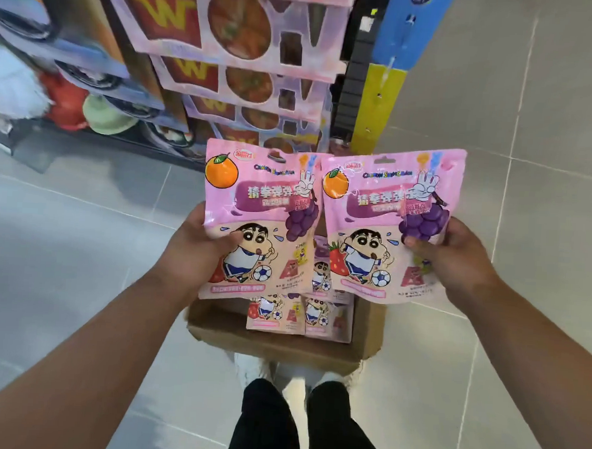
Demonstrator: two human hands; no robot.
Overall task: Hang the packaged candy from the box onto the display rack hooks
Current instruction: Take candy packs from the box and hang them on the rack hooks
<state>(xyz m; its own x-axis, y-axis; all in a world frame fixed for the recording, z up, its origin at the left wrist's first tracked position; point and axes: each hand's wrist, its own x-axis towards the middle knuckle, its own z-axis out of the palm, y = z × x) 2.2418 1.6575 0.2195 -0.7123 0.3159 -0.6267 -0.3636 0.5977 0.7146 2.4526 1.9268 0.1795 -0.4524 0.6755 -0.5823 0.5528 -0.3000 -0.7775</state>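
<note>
Two candy bags held over the box
Left hand grips left bag; right hand grips right bag, above box.

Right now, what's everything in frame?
left pack: one, pink, held upright above the box
right pack: one, pink, upright beside the left pack
boxed candy packs: at least three, pink, inside the box
cardboard box: one, brown, on the floor
display trays: several stacked, pink, straight ahead
panel: one, blue over yellow, right of the trays
side shelf: one, blurred mixed goods, far left
floor: grey tiles
shoes: two, white, by the box's near side
left hand: grips the left pack
right hand: grips the right pack
</note>
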